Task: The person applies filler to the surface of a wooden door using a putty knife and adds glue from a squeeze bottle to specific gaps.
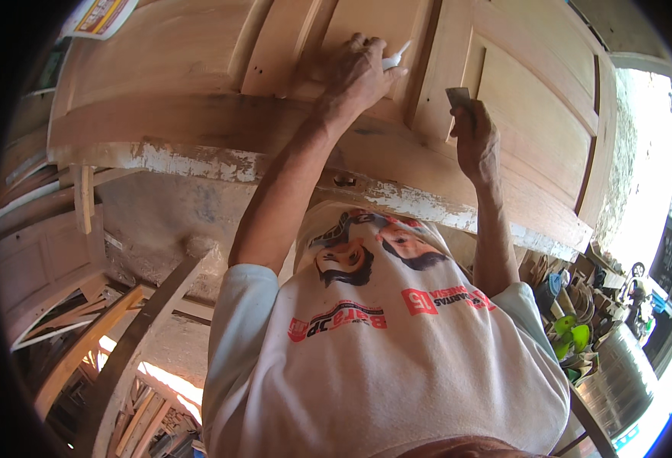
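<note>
My left hand (360,72) is closed around a small white nozzle bottle (394,59) above a panelled wooden door (191,46). The bottle's thin tip points up and to the right, while most of its body is hidden by my fingers. Farther right, my right hand (476,141) grips a small flat grey-brown piece (458,96) between thumb and fingers. That piece has straight edges and looks like a scraper blade; its lower part is covered by my hand. Bare wood shows on the door's panels, and flaking white paint marks its near edge (198,159).
A white container (99,17) stands at the door's far left. Wooden beams (141,336) and another panelled door (46,252) are at lower left. At right, a pile of scraps holds a green bladed object (572,336) near a shiny ribbed sheet (618,378).
</note>
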Available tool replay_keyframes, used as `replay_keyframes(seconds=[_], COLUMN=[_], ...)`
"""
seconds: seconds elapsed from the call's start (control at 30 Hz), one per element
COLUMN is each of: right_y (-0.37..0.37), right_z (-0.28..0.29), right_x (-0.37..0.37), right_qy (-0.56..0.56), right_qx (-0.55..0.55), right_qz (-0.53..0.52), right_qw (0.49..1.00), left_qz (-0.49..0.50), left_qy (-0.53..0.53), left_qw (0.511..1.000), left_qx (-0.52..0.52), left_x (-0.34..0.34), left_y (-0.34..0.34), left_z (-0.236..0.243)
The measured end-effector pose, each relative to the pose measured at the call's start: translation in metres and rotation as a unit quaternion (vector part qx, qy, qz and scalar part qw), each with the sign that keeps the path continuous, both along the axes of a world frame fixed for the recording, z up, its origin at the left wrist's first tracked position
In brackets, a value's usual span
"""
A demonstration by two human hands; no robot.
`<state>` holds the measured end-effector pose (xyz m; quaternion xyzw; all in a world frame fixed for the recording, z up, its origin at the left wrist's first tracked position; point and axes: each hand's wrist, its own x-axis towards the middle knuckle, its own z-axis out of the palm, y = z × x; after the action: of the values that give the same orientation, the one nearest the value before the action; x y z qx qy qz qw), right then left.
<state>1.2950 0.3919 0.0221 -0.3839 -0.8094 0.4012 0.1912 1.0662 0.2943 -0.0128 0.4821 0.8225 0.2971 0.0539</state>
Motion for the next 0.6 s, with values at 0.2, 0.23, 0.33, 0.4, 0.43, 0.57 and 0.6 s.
replay_keyframes(seconds=[0.2, 0.23, 0.33, 0.4, 0.43, 0.57, 0.6], right_y=[-0.006, -0.01, -0.011, -0.017, -0.02, -0.024, -0.031], right_z=[-0.014, -0.006, 0.001, 0.013, 0.019, 0.024, 0.03], right_x=[0.012, 0.007, -0.01, -0.025, -0.032, -0.073, -0.088], right_qy=[-0.036, -0.029, -0.021, -0.025, -0.027, -0.066, -0.082], right_qx=[-0.026, -0.035, -0.02, -0.012, -0.008, 0.024, 0.051], right_qz=[0.011, 0.012, 0.067, 0.116, 0.136, 0.27, 0.291], right_qw=[0.999, 0.999, 0.997, 0.993, 0.99, 0.96, 0.952], left_qz=[0.012, 0.012, 0.033, 0.061, 0.104, 0.291, 0.357], left_qy=[-0.053, -0.075, -0.143, -0.184, -0.17, -0.168, -0.103], left_qw=[0.997, 0.996, 0.982, 0.957, 0.958, 0.931, 0.919], left_qx=[0.055, 0.057, 0.12, 0.216, 0.204, 0.141, 0.134], left_x=[0.011, 0.017, 0.018, 0.006, -0.006, -0.084, -0.102], left_y=[-0.013, -0.019, -0.044, -0.071, -0.089, -0.174, -0.191], left_z=[-0.002, 0.0, -0.001, -0.01, -0.001, 0.026, 0.023])
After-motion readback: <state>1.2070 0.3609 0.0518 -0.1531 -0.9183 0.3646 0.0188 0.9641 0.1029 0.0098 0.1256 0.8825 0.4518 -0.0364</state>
